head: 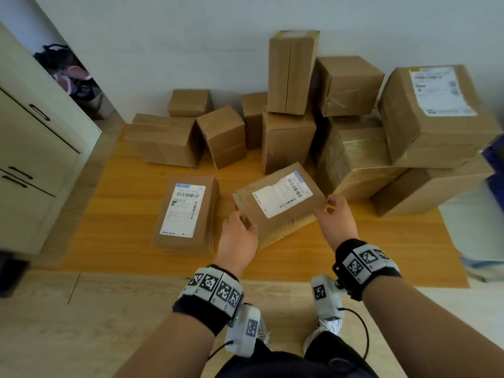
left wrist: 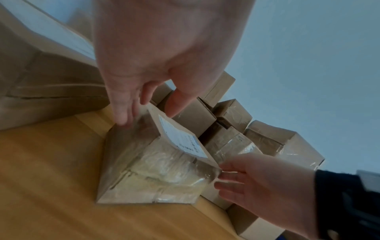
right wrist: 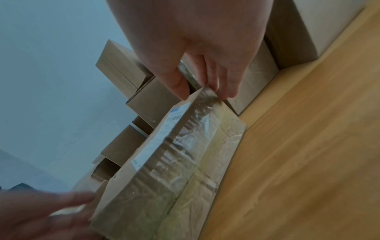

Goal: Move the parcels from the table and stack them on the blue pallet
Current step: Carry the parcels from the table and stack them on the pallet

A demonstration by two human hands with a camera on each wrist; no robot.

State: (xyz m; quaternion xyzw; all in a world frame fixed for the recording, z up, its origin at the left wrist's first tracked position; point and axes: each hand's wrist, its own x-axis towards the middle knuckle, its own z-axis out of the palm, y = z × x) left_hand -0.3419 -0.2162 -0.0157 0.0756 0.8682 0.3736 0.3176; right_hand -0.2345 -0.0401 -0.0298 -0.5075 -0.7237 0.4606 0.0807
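Observation:
A flat brown parcel [head: 278,203] with a white label lies at an angle on the wooden table [head: 117,236]. My left hand [head: 241,225] holds its near left corner, thumb over the top [left wrist: 170,104], fingers on the side. My right hand [head: 330,207] pinches the right corner: thumb on the top edge, fingers on the taped end [right wrist: 205,91]. Clear tape covers the parcel's near side [left wrist: 148,170]. A blue object [head: 493,159] shows at the right edge, mostly cut off.
Another labelled parcel [head: 188,211] lies flat just left of my left hand. Several plain parcels are piled along the wall [head: 289,105], with a big labelled one [head: 431,113] stacked at the right. A cream cabinet [head: 32,159] stands on the left.

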